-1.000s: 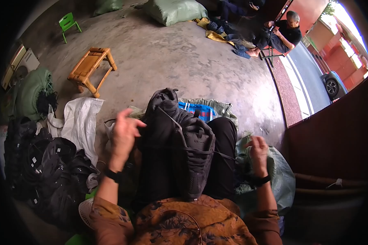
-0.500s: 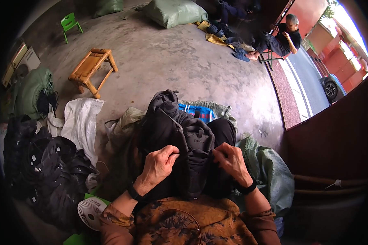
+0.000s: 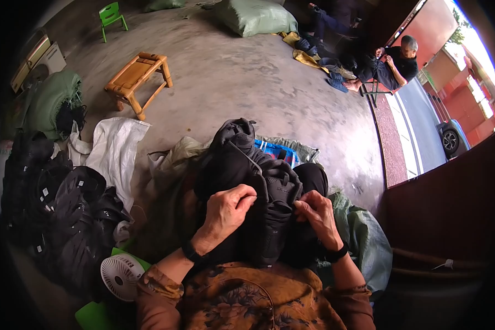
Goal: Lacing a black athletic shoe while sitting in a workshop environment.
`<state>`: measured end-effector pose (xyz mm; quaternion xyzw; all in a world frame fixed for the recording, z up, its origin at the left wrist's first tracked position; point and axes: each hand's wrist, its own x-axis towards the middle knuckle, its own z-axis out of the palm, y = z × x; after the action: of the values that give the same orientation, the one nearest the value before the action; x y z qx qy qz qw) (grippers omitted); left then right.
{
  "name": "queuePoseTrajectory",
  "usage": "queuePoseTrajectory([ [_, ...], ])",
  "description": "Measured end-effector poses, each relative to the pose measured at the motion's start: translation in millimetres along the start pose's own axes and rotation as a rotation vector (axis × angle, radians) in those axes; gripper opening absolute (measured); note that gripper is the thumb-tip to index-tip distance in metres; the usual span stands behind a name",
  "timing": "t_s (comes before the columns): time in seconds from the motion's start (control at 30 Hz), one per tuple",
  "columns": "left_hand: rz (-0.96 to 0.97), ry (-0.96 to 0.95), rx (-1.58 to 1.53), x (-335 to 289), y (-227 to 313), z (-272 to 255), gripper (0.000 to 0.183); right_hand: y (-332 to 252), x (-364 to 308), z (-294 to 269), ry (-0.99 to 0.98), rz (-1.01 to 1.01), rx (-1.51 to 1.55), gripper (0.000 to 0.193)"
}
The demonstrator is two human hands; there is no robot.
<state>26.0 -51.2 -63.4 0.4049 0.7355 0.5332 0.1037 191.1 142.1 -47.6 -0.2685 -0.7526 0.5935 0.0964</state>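
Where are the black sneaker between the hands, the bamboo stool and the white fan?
black sneaker (image 3: 276,219), head view: upper, around its middle
bamboo stool (image 3: 136,72), head view: seat top
white fan (image 3: 121,275), head view: round front grille

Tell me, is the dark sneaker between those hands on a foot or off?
Off: the dark sneaker lies on the black trousers, between the left hand and right hand, toe toward the patterned shirt.
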Motion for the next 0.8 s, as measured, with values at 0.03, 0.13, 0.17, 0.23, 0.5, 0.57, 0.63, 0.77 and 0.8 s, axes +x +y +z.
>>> queuePoseTrajectory([
  [0.03, 0.032, 0.013, 0.038, 0.9, 1.0, 2.2, 0.002, -1.7, -1.7, 1.7, 0.011, -0.011, -0.009, 0.022],
  [0.13, 0.037, 0.021, 0.098, 4.0, 3.1, 5.2, 0.004, -1.2, -1.9, 3.6, 0.016, -0.027, -0.028, 0.024],
  [0.17, 0.014, 0.015, 0.119, 4.9, 3.8, 6.4, 0.005, -1.1, -1.8, 3.3, 0.017, -0.03, -0.037, 0.025],
  [0.23, 0.034, 0.027, 0.148, 4.9, 6.3, 8.3, 0.008, -0.3, -1.5, 3.0, 0.018, -0.031, -0.044, 0.025],
  [0.5, 0.4, 0.097, 0.642, 2.6, 16.3, 21.0, 0.017, 2.7, 1.2, 4.0, 0.003, -0.043, -0.043, 0.024],
  [0.57, 0.438, 0.04, 0.642, 6.3, 20.5, 17.9, 0.018, 5.7, 2.1, 1.5, -0.005, -0.056, -0.053, 0.023],
  [0.63, 0.379, -0.004, 0.556, 8.9, 16.1, 12.8, 0.016, 6.1, 2.0, 0.6, -0.014, -0.07, -0.06, 0.022],
  [0.77, 0.393, 0.02, 0.536, 8.3, 11.7, 22.0, 0.014, 6.6, 1.7, 3.1, 0.011, -0.063, -0.047, 0.022],
  [0.8, 0.408, -0.025, 0.665, 6.5, 13.2, 24.2, 0.014, 6.3, 2.1, 3.5, 0.023, -0.077, -0.056, 0.021],
])
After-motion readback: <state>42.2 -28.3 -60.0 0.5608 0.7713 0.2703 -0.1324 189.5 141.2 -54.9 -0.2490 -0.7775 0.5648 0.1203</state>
